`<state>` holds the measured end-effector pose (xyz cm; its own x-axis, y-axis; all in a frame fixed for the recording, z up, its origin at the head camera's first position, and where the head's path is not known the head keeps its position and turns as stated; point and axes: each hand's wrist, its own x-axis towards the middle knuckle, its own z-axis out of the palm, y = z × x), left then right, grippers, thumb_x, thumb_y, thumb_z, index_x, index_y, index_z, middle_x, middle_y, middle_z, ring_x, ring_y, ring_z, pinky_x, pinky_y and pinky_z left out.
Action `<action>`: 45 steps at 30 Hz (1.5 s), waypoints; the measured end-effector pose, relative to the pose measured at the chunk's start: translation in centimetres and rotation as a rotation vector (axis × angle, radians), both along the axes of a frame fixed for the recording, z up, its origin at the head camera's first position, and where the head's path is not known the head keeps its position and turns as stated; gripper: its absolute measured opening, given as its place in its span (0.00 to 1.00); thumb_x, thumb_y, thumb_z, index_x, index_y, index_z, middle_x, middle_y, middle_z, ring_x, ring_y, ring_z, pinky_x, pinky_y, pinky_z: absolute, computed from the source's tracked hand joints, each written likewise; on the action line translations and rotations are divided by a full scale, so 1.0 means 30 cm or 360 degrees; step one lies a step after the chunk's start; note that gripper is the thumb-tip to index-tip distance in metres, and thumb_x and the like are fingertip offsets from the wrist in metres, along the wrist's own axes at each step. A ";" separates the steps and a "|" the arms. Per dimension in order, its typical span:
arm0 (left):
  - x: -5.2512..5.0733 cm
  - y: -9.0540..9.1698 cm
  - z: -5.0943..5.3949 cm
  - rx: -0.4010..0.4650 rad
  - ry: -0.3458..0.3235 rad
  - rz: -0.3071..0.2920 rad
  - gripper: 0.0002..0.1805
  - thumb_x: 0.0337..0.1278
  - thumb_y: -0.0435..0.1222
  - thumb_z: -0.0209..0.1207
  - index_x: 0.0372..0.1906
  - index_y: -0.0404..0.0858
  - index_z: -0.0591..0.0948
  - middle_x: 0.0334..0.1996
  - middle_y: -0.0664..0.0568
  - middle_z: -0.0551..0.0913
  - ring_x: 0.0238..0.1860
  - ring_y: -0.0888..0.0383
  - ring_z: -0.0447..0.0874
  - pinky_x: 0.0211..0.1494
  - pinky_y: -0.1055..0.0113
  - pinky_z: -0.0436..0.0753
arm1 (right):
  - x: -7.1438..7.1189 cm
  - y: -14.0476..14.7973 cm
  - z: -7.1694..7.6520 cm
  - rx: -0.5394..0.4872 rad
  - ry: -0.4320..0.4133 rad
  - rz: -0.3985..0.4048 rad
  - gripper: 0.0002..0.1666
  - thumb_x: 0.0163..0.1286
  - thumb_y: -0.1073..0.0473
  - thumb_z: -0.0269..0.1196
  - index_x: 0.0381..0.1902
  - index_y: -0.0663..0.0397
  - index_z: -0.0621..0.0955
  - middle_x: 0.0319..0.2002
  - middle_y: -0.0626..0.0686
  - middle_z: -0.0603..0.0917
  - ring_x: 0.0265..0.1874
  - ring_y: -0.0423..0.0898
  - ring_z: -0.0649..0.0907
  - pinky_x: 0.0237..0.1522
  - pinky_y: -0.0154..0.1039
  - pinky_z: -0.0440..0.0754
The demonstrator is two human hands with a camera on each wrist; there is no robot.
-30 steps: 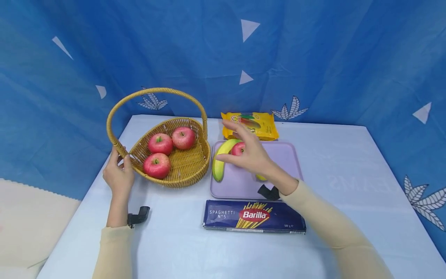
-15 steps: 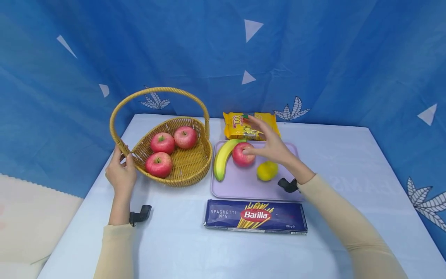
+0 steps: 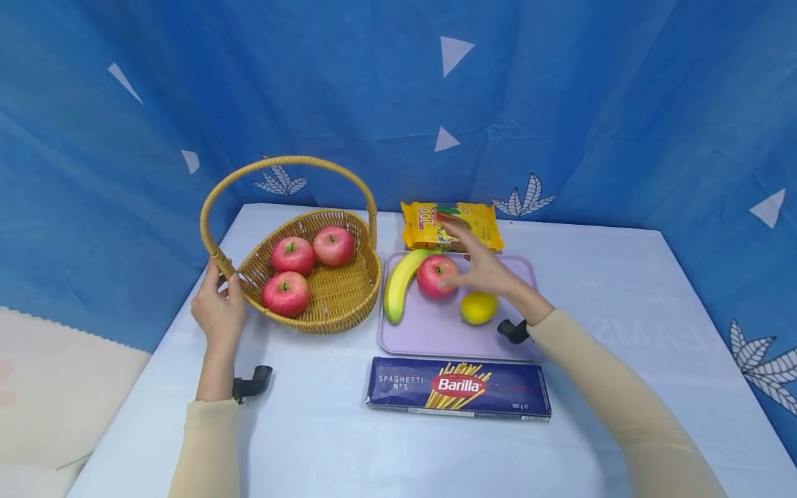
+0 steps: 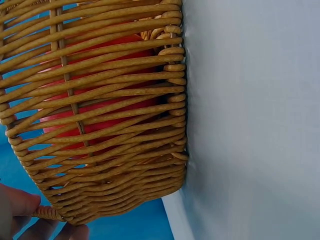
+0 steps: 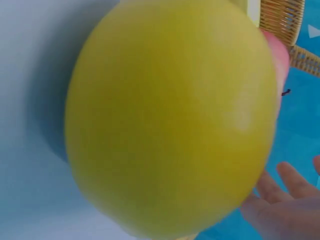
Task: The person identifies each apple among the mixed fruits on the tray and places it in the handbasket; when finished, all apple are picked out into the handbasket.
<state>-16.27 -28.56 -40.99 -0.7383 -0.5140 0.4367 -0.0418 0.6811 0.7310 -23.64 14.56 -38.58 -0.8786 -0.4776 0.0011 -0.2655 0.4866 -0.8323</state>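
My left hand [image 3: 219,311] grips the wicker basket [image 3: 339,292] where its handle [image 3: 219,260] meets the rim, with thumb and fingertips around it in the left wrist view. Three red apples [image 3: 286,294] lie inside the basket. Over the lilac tray [image 3: 429,339], my right hand [image 3: 486,270] is spread, its thumb in front of another red apple [image 3: 437,275]; whether they touch I cannot tell. A banana [image 3: 398,289] lies left of that apple. Beside it, below the hand, sits a lemon [image 3: 479,307], which fills most of the right wrist view.
A yellow packet [image 3: 473,218] lies behind the tray, against the blue backdrop. In front of the tray is a dark blue spaghetti box [image 3: 398,387]. The white table [image 3: 299,436] ends at the backdrop at the rear.
My right hand has moved right from above the banana and apple, then slightly down toward the apple, which is now more visible along with the lemon. My left hand keeps its grip on the basket.
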 end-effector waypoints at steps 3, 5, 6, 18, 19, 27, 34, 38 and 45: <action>0.000 0.000 -0.002 -0.0014 0.0007 -0.0002 0.18 0.68 0.31 0.53 0.61 0.36 0.76 0.55 0.38 0.82 0.57 0.40 0.81 0.57 0.44 0.82 | -0.004 0.000 -0.015 0.0063 -0.0047 -0.0018 0.63 0.54 0.56 0.75 0.78 0.42 0.50 0.78 0.53 0.51 0.71 0.63 0.63 0.71 0.66 0.61; 0.000 0.001 -0.002 -0.0015 0.0013 -0.0003 0.18 0.68 0.31 0.54 0.61 0.36 0.76 0.55 0.37 0.82 0.57 0.40 0.81 0.56 0.43 0.82 | -0.007 0.000 -0.026 0.0109 -0.0076 -0.0022 0.64 0.53 0.53 0.76 0.78 0.41 0.50 0.78 0.54 0.53 0.71 0.62 0.63 0.71 0.64 0.63; 0.000 0.000 -0.002 -0.0018 0.0014 -0.0003 0.18 0.68 0.31 0.54 0.61 0.36 0.76 0.55 0.37 0.82 0.57 0.40 0.81 0.56 0.43 0.82 | -0.008 0.000 -0.032 0.0131 -0.0091 -0.0025 0.64 0.52 0.52 0.76 0.78 0.41 0.50 0.78 0.54 0.54 0.71 0.61 0.63 0.71 0.63 0.64; -0.002 0.000 -0.005 -0.0012 0.0030 -0.0013 0.18 0.67 0.30 0.54 0.60 0.35 0.77 0.55 0.37 0.82 0.57 0.40 0.81 0.56 0.43 0.83 | -0.012 -0.010 -0.059 0.0162 -0.0217 -0.0015 0.59 0.53 0.56 0.76 0.77 0.44 0.55 0.75 0.55 0.59 0.68 0.58 0.67 0.68 0.58 0.71; -0.002 0.001 -0.003 -0.0009 0.0029 -0.0012 0.18 0.67 0.30 0.54 0.60 0.35 0.77 0.55 0.37 0.82 0.57 0.40 0.81 0.56 0.43 0.83 | -0.012 -0.011 -0.060 0.0171 -0.0216 -0.0013 0.58 0.53 0.56 0.76 0.76 0.45 0.56 0.74 0.56 0.61 0.67 0.58 0.67 0.68 0.57 0.72; 0.002 0.002 0.001 0.0019 -0.0002 -0.0007 0.19 0.68 0.31 0.54 0.62 0.37 0.76 0.56 0.38 0.82 0.58 0.41 0.81 0.57 0.44 0.82 | -0.014 -0.018 -0.069 0.0232 -0.0215 -0.0014 0.50 0.53 0.56 0.76 0.71 0.51 0.64 0.67 0.56 0.68 0.62 0.56 0.71 0.67 0.55 0.74; 0.001 0.001 0.002 0.0014 0.0003 -0.0009 0.19 0.68 0.31 0.54 0.62 0.37 0.76 0.56 0.39 0.82 0.58 0.41 0.80 0.57 0.44 0.82 | -0.009 -0.021 -0.068 0.0230 -0.0197 -0.0009 0.50 0.54 0.56 0.75 0.71 0.51 0.64 0.65 0.56 0.70 0.61 0.56 0.72 0.65 0.55 0.75; 0.000 0.000 0.001 0.0016 0.0006 -0.0011 0.18 0.68 0.31 0.54 0.61 0.37 0.77 0.56 0.38 0.82 0.58 0.41 0.81 0.57 0.44 0.82 | -0.006 -0.022 -0.069 0.0234 -0.0193 -0.0047 0.49 0.54 0.56 0.75 0.70 0.49 0.65 0.65 0.55 0.71 0.61 0.55 0.72 0.65 0.54 0.76; -0.002 0.000 -0.004 0.0012 0.0009 -0.0014 0.19 0.68 0.31 0.54 0.62 0.37 0.76 0.56 0.39 0.82 0.58 0.41 0.81 0.57 0.44 0.82 | 0.005 -0.014 -0.048 0.0174 -0.0115 -0.0156 0.51 0.53 0.54 0.76 0.72 0.45 0.63 0.66 0.54 0.70 0.61 0.55 0.72 0.63 0.55 0.78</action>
